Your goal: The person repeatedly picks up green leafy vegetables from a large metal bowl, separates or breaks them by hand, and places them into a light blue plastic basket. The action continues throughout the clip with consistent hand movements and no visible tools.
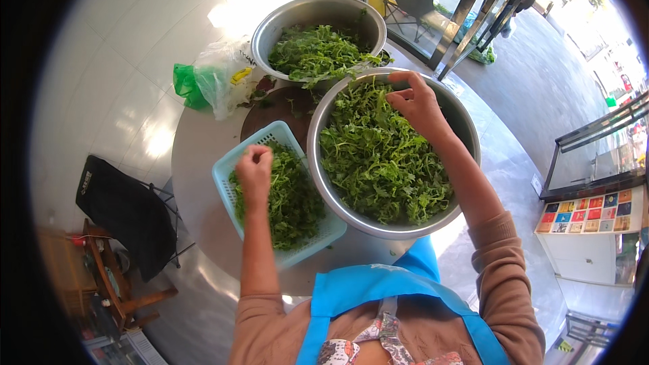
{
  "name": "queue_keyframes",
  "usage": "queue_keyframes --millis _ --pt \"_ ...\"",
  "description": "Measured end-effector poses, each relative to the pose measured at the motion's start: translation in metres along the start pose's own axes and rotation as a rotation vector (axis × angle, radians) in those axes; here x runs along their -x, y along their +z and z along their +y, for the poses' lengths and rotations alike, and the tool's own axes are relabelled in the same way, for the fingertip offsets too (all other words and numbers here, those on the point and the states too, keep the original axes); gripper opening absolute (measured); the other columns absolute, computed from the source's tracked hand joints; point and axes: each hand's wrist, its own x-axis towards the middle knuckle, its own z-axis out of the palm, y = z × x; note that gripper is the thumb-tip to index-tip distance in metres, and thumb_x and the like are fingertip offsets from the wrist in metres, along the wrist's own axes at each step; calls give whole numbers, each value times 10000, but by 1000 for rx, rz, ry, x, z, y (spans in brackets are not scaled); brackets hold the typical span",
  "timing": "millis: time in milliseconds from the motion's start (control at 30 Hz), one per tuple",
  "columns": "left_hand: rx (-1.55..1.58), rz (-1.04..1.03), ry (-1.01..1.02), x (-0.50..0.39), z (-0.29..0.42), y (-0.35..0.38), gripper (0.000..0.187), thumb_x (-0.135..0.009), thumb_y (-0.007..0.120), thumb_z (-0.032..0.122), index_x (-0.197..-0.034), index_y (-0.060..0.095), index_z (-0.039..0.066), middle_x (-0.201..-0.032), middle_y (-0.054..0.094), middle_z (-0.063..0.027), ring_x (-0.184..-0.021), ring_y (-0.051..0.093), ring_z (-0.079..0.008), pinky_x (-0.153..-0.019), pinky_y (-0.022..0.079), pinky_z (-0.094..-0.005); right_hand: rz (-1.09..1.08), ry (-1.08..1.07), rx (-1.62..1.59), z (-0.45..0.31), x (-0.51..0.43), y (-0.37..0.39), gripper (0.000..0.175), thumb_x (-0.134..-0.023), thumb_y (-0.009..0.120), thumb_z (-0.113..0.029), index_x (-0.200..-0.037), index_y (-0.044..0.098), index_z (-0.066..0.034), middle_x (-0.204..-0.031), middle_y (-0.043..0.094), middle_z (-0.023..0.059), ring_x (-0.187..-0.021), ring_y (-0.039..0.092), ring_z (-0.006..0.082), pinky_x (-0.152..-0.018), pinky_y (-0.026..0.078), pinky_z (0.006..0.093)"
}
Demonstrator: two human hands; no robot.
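Note:
Leafy greens [380, 152] fill a large steel basin [317, 172] before me on the round table. Over its far part is my right hand [417, 106], fingers bent and thumb near the leaves; whether a sprig is between them I cannot tell. A light blue perforated plastic basket [310, 246] stands left of the basin, with more greens [294, 203] inside. My left hand [253, 170] hovers above the basket's left side, slightly blurred, its fingers curled towards the thumb. Anything small inside that curl is hidden. Behind, a second steel basin [261, 45] holds loose greens [324, 53].
A brown round board [268, 111] lies partly under the basket. Clear and green plastic bags [215, 81] sit at the table's [203, 177] back left. A black folding chair [127, 208] and a wooden stool [114, 284] stand left. Glass doors [456, 25] are at the back right.

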Motion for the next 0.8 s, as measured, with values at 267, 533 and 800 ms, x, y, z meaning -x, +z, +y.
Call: queue_keyframes --millis 267,533,800 --pt "-571 76 320 20 -25 -49 111 -802 611 74 -903 655 60 -902 646 -101 -834 616 -250 -758 477 -360 -493 342 572 67 91 3 107 -824 647 -132 -854 645 -29 -761 642 78 -711 610 201 -652 486 370" --pt "209 -360 -17 86 44 35 104 -847 629 114 -866 685 29 -756 662 -63 -672 608 -122 -626 493 -262 -66 337 -154 28 108 -1 101 -846 642 -72 -802 581 -4 -660 541 -21 -621 473 33 -554 409 210" --pt "743 -736 -707 99 47 133 273 -940 543 262 -1046 605 18 -956 645 -49 -807 612 -110 -697 485 -247 -16 324 -21 89 147 42 70 -827 645 2 -824 582 -27 -769 563 6 -657 501 56 -570 420 210"
